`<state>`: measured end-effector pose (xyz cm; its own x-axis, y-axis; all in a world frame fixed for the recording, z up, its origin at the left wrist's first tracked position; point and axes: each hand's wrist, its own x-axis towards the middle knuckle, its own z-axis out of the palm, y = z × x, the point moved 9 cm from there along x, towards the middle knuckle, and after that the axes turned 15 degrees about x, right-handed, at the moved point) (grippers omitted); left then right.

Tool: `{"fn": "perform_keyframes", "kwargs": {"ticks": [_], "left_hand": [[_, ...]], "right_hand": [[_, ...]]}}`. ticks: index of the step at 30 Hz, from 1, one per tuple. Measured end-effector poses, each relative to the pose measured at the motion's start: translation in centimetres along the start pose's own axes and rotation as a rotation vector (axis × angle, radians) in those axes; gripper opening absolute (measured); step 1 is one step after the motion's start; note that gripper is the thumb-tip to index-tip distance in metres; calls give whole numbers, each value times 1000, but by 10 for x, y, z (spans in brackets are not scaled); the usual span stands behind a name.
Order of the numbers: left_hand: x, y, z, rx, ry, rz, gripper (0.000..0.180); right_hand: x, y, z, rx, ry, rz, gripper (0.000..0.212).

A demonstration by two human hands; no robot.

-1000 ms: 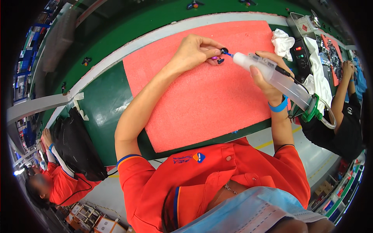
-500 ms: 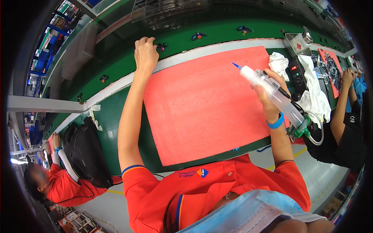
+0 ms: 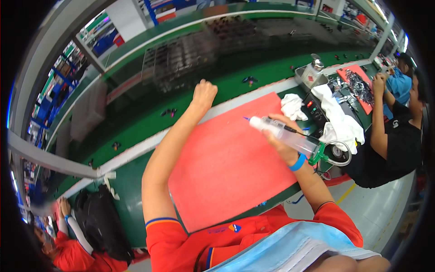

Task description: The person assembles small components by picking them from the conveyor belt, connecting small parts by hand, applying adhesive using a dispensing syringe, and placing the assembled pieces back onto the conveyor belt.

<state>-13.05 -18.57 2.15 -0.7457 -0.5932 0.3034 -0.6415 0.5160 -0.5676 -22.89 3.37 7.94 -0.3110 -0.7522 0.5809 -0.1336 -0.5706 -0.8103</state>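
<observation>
My left hand (image 3: 205, 95) reaches over the green conveyor belt (image 3: 145, 120), its fingers curled closed; anything inside them is hidden. On the belt to its left lies a small dark part with a pink spot (image 3: 171, 112), and to its right a similar dark part (image 3: 249, 80). My right hand (image 3: 278, 136) grips a translucent dispensing syringe (image 3: 294, 139) above the pink foam mat (image 3: 222, 167). The syringe's blue needle tip points left, and a green cap with a hose closes its other end.
A white cloth (image 3: 293, 106), a black control box (image 3: 315, 109) and a metal pump bottle (image 3: 316, 63) stand right of the mat. A black bag (image 3: 97, 217) lies at left. Co-workers sit on both sides; one at right wears a black shirt (image 3: 394, 145).
The whole view has shifted. My left hand has moved right along the belt, away from the small part it was beside, and its fingers are now curled. The right hand keeps the syringe.
</observation>
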Motion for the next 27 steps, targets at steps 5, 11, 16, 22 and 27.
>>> {"fn": "perform_keyframes", "kwargs": {"ticks": [5, 11, 16, 22, 27], "left_hand": [[-13, -26, -20, -313, 143, -137, 7], [-58, -34, -52, -1041, -131, -379, 12], [-103, 18, -40, -1687, -648, -259, 12], [-98, -8, -50, -974, -86, -277, 14], [-100, 29, -27, -1748, -456, -383, 10]], "right_hand": [[-2, 18, -1, 100, -34, 104, 32], [-4, -3, -12, -4, 38, 3, 31], [-4, -5, -3, 16, 9, -7, 32], [-4, 1, -2, 70, -3, 49, 29], [-4, 11, -7, 169, 46, 86, 36]]}}
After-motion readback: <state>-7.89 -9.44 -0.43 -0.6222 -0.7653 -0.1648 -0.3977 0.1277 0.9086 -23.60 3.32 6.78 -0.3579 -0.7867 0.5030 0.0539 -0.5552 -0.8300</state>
